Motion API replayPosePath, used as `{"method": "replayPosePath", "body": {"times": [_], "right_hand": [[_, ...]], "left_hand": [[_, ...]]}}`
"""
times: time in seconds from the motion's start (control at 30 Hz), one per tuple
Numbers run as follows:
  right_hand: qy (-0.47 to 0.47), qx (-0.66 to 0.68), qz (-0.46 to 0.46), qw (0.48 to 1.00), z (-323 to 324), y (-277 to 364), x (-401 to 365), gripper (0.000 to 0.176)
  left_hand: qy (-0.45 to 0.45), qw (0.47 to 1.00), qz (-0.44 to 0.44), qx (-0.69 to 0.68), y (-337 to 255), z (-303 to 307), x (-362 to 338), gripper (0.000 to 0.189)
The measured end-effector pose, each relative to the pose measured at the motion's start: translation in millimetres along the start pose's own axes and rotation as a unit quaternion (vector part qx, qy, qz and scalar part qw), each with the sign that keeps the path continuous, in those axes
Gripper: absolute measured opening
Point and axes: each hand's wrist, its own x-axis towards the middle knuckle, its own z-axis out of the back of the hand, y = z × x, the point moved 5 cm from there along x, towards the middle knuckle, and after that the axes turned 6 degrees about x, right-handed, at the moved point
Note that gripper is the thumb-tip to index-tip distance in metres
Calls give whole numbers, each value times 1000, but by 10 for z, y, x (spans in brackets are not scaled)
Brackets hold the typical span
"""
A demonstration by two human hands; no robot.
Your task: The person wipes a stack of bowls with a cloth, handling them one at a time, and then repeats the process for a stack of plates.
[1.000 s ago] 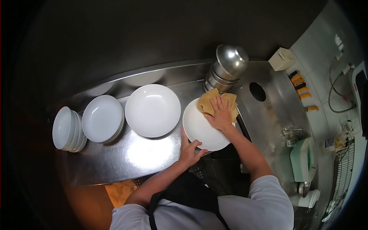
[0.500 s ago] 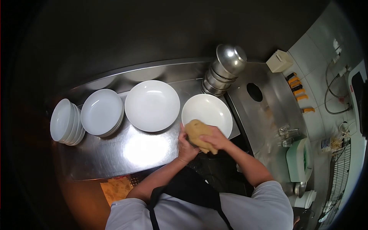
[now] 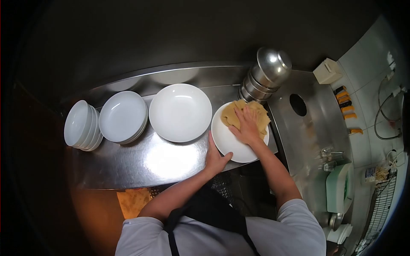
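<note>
A tan cloth [image 3: 258, 112] lies bunched over the upper part of a white plate [image 3: 239, 149] at the right end of the steel counter. My right hand [image 3: 247, 126] presses flat on the cloth with its fingers spread. At the plate's lower left rim is my left hand [image 3: 217, 157], thumb over the edge and the other fingers along the outside, gripping it. Just left of that plate sits a larger white plate [image 3: 180, 113].
Stacked white plates [image 3: 123, 116] and stacked white bowls [image 3: 78, 124] stand on the left of the steel counter [image 3: 115, 170]. Metal bowls [image 3: 273, 68] are piled behind the wiped plate. Orange-handled knives [image 3: 349, 115], glasses [image 3: 329, 165] and a green-white container [image 3: 338, 187] are at the right.
My right hand has carried the cloth up and right onto the plate's far side and spread it there. My left hand has opened from the cloth to the plate's rim. The whole view has shifted slightly.
</note>
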Motion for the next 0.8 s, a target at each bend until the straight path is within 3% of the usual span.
{"method": "replayPosePath", "body": {"times": [0.17, 0.2, 0.27, 0.33, 0.4, 0.43, 0.47, 0.5, 0.57, 0.6, 0.7, 0.8], "right_hand": [[72, 219, 22, 973, -136, 466, -37, 73], [65, 257, 4, 964, -129, 562, -103, 69], [51, 331, -30, 942, -88, 709, -259, 61], [79, 500, -101, 857, -63, 693, -364, 53], [109, 637, -135, 751, 183, 778, -417, 44], [98, 615, -128, 772, 363, 769, -387, 44], [88, 593, -119, 791, 518, 735, -340, 44], [80, 571, -111, 809, 632, 655, -283, 44], [14, 297, 22, 954, 900, 389, -14, 49], [7, 239, 61, 969, 876, 338, 116, 51], [10, 73, 158, 985, 667, 128, 320, 54], [44, -31, 188, 981, 413, 16, 349, 55]], "left_hand": [[18, 999, -17, -25, -100, 18, -11, 136], [32, 999, 7, 7, -137, 49, -24, 120], [96, 992, -16, 78, -117, 12, 24, 110], [120, 986, -41, 109, -51, -19, 20, 97], [97, 991, -65, 72, 2, 23, 75, 102], [82, 992, -77, 54, -4, 54, 109, 104], [-104, 974, -119, 164, -227, 243, -40, 91], [-89, 950, -187, 233, -404, 297, -93, 82], [-45, 874, -316, 367, -591, 377, -182, 64], [-25, 868, -383, 317, -533, 298, -183, 33], [104, 853, -359, 364, -486, 90, -73, 22], [79, 851, -378, 355, -447, 82, -27, 23]]}}
